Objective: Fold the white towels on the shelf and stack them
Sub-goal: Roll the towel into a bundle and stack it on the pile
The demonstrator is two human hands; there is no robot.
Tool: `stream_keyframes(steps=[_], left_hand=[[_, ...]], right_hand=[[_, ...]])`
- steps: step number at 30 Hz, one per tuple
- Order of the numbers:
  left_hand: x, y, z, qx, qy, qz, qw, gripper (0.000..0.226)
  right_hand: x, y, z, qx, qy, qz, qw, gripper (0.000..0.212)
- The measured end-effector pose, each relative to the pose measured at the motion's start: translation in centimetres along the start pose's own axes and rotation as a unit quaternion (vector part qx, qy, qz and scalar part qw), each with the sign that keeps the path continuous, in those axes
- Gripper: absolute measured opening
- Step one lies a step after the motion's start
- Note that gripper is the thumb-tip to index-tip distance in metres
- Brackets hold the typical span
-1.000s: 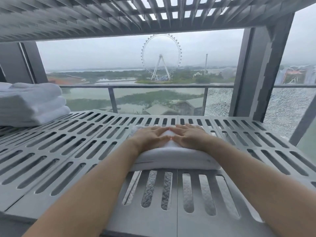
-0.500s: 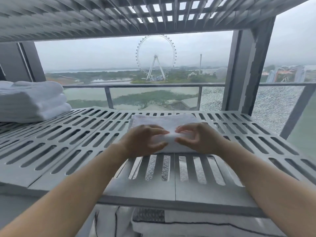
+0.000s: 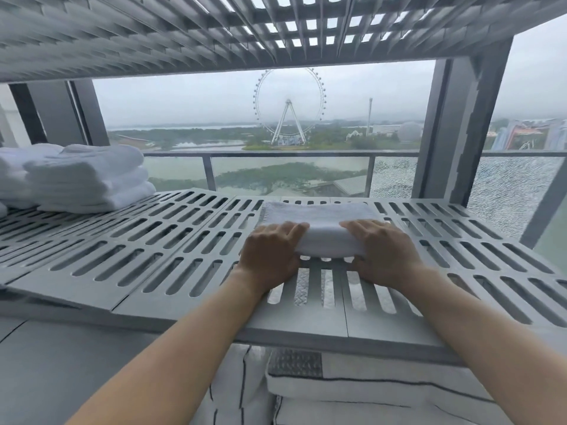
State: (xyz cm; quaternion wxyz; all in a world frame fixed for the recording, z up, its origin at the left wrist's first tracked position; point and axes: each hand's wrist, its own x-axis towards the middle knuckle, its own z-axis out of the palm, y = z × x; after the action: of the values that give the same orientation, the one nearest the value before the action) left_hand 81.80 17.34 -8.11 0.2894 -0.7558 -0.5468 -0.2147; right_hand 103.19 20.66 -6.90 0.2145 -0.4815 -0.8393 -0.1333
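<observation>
The left hand and right hand grip the folded towel by its near corners, fingers clamped over its top. It lies on the shelf, with a towel stack well to its left.

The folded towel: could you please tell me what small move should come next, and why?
Probably lift the towel and carry it left onto the stack: it looks fully folded, and the left hand and right hand grip its ends.
</observation>
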Motion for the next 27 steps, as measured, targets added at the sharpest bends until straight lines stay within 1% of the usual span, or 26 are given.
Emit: stream_keyframes(steps=[4,6,8,10,12,14,17,19,21,24,27], left_hand=[[-0.4,0.1,-0.6,-0.011,-0.02,0.002,1.0,0.053],[-0.9,0.1,-1.0,-0.031,-0.065,-0.006,0.997,0.056],[-0.9,-0.1,-1.6,-0.036,-0.104,-0.01,0.994,0.057],[-0.1,-0.5,-2.2,-0.054,-0.147,-0.015,0.988,0.059],[1.3,-0.8,-2.5,-0.094,-0.198,-0.039,0.975,0.065],[2.8,-0.7,-2.3,-0.124,-0.25,-0.036,0.96,0.06],[4.9,-0.3,-1.4,-0.193,-0.313,-0.045,0.929,0.048],[6.2,0.0,-0.8,-0.23,-0.333,-0.059,0.913,0.049],[7.1,-0.1,-0.1,-0.242,-0.341,-0.063,0.906,0.048],[7.0,-1.6,1.5,-0.205,-0.353,-0.101,0.907,0.05],[6.4,-2.8,2.6,-0.171,-0.341,-0.119,0.917,0.055]], right_hand=[[-0.6,-0.6,-0.4,-0.024,0.017,0.011,1.0,0.055],[-0.9,-0.6,-0.5,-0.031,0.011,0.014,0.999,0.051],[-1.1,-0.6,-0.8,-0.019,-0.011,0.006,1.0,0.051],[-0.9,-0.8,-1.5,0.024,-0.047,0.009,0.999,0.055],[-0.3,-1.1,-2.3,0.076,-0.081,0.035,0.993,0.058],[0.9,-1.3,-2.8,0.117,-0.108,0.047,0.986,0.054],[2.9,-1.6,-3.3,0.181,-0.154,0.045,0.97,0.04],[4.4,-1.6,-3.3,0.201,-0.171,0.052,0.963,0.037],[5.7,-1.4,-2.8,0.199,-0.192,0.059,0.959,0.037],[6.5,-0.8,-1.3,0.173,-0.231,0.051,0.956,0.039],[6.3,-0.4,-0.5,0.157,-0.229,0.025,0.96,0.043]])
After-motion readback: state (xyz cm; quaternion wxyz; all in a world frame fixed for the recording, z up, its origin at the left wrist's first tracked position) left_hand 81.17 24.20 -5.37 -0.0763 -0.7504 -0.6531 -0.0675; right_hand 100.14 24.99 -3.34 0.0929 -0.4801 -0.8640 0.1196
